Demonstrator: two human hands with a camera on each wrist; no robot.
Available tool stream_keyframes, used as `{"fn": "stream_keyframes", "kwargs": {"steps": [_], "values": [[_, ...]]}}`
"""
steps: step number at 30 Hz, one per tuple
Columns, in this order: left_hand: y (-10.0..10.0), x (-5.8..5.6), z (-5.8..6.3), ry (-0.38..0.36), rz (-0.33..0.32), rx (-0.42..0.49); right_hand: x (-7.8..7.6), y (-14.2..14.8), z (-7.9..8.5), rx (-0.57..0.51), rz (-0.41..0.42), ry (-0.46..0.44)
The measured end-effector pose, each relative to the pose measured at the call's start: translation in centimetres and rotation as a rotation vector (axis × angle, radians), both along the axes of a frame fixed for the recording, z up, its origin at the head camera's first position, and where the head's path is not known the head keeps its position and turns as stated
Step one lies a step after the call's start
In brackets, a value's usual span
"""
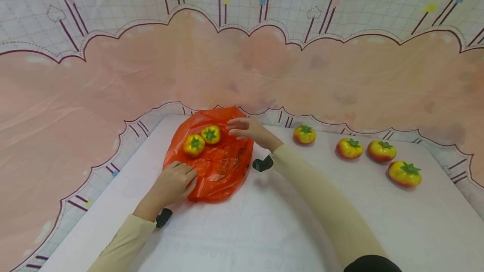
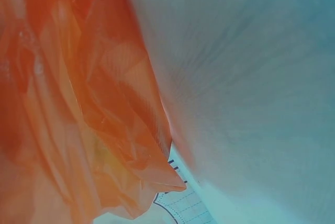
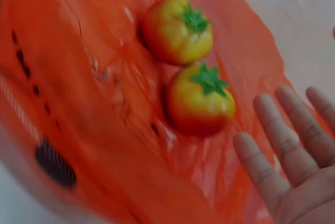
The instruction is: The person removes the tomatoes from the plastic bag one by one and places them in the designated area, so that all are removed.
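Observation:
A red plastic bag [image 1: 227, 179] lies spread on the white table. Two yellow-red tomatoes [image 3: 194, 106] with green star-shaped tops sit side by side on it, toward its far left part. At the bag's near left edge, my left hand [image 1: 174, 183] grips the plastic with curled fingers; the left wrist view shows the bag's folds [image 2: 104, 103] but not the hand. My right hand [image 3: 298, 161] is held over the bag's far right side, fingers straight and spread, beside the tomatoes and apart from them. It holds nothing.
To the right of the bag on the white table [image 1: 264, 230] stand several more tomatoes: one [image 1: 304, 134] nearest the right forearm, and a group [image 1: 349, 149] farther right. A pink patterned cloth [image 1: 227, 70] hangs behind the table and runs along its edges.

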State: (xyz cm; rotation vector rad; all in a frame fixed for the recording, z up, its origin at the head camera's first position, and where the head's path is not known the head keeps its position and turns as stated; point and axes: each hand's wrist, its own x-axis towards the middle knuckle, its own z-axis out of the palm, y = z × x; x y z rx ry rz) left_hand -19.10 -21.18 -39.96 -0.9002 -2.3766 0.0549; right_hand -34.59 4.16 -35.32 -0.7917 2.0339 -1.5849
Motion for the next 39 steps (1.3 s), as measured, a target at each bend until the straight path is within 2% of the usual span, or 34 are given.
{"fn": "stream_keyframes", "kwargs": {"steps": [4, 10, 14, 24, 30, 39], "values": [[0.0, 0.0, 0.0, 0.001, -0.002, 0.001, 0.2, -1.3, -0.4, 0.016, -0.027, -0.085], [0.1, 0.2, 0.1, -0.007, 0.006, -0.007, 0.0, -2.7, -0.9, -0.024, -0.128, -0.199], [0.1, 0.2, 0.1, -0.012, 0.006, -0.007, -0.1, -3.5, -1.2, -0.015, -0.198, -0.2], [0.2, 0.2, 0.2, -0.015, 0.001, 0.002, -0.8, -4.9, -2.3, 0.121, -0.329, -0.046], [0.2, 0.2, 0.1, -0.025, -0.001, 0.005, -1.2, -5.4, -2.8, 0.127, -0.38, -0.046], [0.2, 0.0, -0.1, -0.017, -0.022, 0.016, -1.5, -6.7, -3.6, 0.114, -0.41, -0.105]]}}
